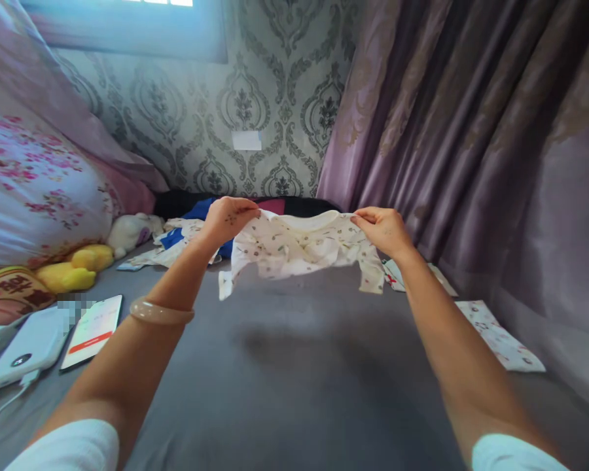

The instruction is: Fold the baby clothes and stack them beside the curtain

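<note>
A small cream baby shirt (294,245) with a scattered print hangs stretched out in the air above the grey bed sheet (285,392). My left hand (228,219) pinches one shoulder of it beside the neckline. The other shoulder is pinched by my right hand (385,229), thumb against the fingers. Both short sleeves dangle at the sides, and the lower part of the shirt is folded back or foreshortened from this angle. Its shadow falls on the sheet below.
Loose clothes (181,242) lie behind my left arm. Folded printed cloth (503,337) rests at right. A phone (93,332), a white power bank (32,347) with cable and a yellow plush toy (73,271) are at left. A purple curtain (451,131) borders the right side.
</note>
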`<state>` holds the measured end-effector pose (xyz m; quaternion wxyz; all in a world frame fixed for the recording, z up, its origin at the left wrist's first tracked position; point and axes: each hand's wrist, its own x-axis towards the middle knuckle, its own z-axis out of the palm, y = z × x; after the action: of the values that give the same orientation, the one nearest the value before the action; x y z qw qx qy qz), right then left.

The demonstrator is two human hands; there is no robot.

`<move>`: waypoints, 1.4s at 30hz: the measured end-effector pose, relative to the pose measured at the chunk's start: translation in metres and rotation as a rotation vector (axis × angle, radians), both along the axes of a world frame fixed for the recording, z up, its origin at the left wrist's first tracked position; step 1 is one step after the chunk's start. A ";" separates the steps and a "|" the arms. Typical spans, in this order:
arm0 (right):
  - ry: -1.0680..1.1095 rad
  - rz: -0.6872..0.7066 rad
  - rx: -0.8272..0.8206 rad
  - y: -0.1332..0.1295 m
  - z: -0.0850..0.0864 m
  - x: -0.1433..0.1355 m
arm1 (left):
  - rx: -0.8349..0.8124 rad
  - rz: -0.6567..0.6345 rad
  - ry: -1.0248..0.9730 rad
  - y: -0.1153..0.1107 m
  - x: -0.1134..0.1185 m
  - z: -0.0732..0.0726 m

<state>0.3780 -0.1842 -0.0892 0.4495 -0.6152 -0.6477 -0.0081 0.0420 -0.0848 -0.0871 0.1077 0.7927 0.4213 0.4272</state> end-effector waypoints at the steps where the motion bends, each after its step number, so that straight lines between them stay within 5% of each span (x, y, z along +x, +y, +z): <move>1: -0.033 -0.038 0.035 0.005 -0.003 0.000 | 0.017 0.026 -0.011 0.002 0.003 -0.004; 12: -0.023 -0.041 0.037 0.007 -0.015 0.014 | 0.001 0.031 -0.077 0.010 0.005 -0.018; 19: 0.169 0.127 0.040 0.001 -0.012 0.016 | 0.078 0.066 -0.049 -0.002 0.002 -0.009; 27: 0.221 0.146 0.012 -0.019 -0.002 0.009 | 0.078 0.062 -0.062 -0.018 -0.001 -0.002; 37: 0.311 0.235 -0.100 -0.075 0.027 -0.012 | 0.115 0.016 -0.097 -0.074 -0.021 0.019; 42: 0.381 0.272 -0.204 -0.077 0.034 -0.008 | -0.010 -0.060 -0.099 -0.072 -0.028 0.027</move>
<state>0.3698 -0.2610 -0.0553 0.4959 -0.5550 -0.6255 0.2341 0.0141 -0.1568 -0.0604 0.1452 0.7822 0.3937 0.4605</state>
